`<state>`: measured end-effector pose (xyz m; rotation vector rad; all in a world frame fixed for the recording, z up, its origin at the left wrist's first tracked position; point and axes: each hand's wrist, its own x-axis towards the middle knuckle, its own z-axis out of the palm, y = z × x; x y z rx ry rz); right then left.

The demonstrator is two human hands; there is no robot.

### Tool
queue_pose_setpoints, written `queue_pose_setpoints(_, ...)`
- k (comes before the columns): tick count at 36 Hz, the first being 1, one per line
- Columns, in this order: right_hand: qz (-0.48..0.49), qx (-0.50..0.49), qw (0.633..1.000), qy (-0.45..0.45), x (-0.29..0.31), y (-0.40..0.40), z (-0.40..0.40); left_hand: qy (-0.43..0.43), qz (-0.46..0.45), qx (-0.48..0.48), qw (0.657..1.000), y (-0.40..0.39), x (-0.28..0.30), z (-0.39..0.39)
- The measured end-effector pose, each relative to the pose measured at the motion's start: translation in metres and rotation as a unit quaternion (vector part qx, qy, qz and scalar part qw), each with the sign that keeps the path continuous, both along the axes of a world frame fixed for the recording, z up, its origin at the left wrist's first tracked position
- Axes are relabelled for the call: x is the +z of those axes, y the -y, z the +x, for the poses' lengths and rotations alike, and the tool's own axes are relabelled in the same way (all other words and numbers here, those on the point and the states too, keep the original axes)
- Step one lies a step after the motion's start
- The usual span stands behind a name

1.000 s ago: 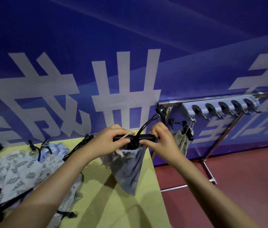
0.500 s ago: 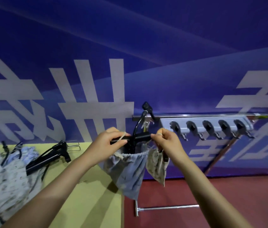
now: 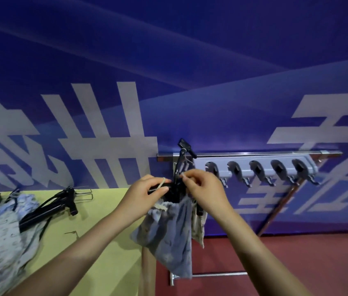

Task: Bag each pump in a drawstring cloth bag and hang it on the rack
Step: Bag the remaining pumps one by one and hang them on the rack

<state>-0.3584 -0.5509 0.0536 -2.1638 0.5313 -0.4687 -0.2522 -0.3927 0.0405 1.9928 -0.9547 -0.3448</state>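
I hold a grey-blue drawstring cloth bag [image 3: 170, 233] up in front of the left end of the rack [image 3: 254, 155]. A black pump handle and hose [image 3: 178, 174] stick out of the bag's gathered mouth. My left hand [image 3: 145, 195] grips the handle with a pale drawstring over its fingers. My right hand [image 3: 203, 189] pinches the other drawstring end at the bag's mouth. Behind this bag a lighter patterned bag [image 3: 198, 227] hangs from the rack, its black pump valve [image 3: 187, 145] poking above the bar.
The rack carries a grey holder strip [image 3: 260, 169] with several round clips and hooks. A yellow table [image 3: 96, 242] at left holds black pumps [image 3: 49, 207] and a heap of patterned cloth bags [image 3: 0, 238]. Red floor lies to the right, a blue banner wall behind.
The bagged pump has moved right and up toward the rack's left end. My right hand has shifted from the handle to the drawstring. The view has turned right.
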Motion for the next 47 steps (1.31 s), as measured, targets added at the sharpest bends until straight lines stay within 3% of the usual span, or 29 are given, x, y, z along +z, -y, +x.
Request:
queue_pose_setpoints(4, -0.039, 0.004, 0.999, -0.006, -0.001, -0.009, -0.005, -0.031, -0.022, 0.013, 0.999, 0.014, -0.004, -0.012)
queue_pose_setpoints(9, 0.081, -0.045, 0.991, 0.097, -0.010, -0.008, -0.016, -0.131, -0.112, 0.054, 0.984, 0.024, 0.001, -0.026)
queue_pose_setpoints(13, 0.229, -0.082, 0.951, 0.191, -0.011, -0.010, -0.023, -0.191, -0.143, 0.035, 0.970, 0.026, 0.004, -0.030)
queue_pose_setpoints(16, 0.288, -0.053, 0.931, 0.219, -0.008, -0.009, -0.024, -0.165, -0.140, 0.029, 0.976, 0.023, 0.009, -0.030)
queue_pose_setpoints(21, 0.302, 0.015, 0.936, 0.182, -0.009, -0.010, -0.024, -0.092, -0.096, 0.022, 0.991, 0.019, 0.009, -0.018)
queue_pose_setpoints(25, 0.242, 0.007, 0.959, 0.144, -0.011, -0.012, -0.021, -0.127, -0.077, 0.002, 0.989, 0.016, 0.013, -0.018)
queue_pose_setpoints(29, 0.108, -0.019, 0.991, 0.081, -0.014, -0.016, -0.015, -0.154, -0.082, 0.002, 0.985, 0.018, 0.010, -0.025)
queue_pose_setpoints(36, 0.010, 0.020, 0.999, 0.038, -0.019, -0.013, -0.007, -0.167, -0.084, 0.020, 0.982, 0.020, 0.008, -0.035)
queue_pose_setpoints(39, 0.130, 0.053, 0.989, 0.040, -0.018, -0.013, -0.005, -0.174, -0.092, 0.042, 0.979, 0.020, 0.010, -0.039)
queue_pose_setpoints(42, 0.294, 0.073, 0.951, 0.066, -0.010, -0.009, -0.006, -0.139, -0.098, 0.065, 0.983, 0.018, 0.009, -0.039)
queue_pose_setpoints(47, 0.405, 0.135, 0.900, 0.092, -0.003, 0.002, -0.008, -0.027, -0.099, 0.058, 0.993, 0.012, 0.008, -0.038)
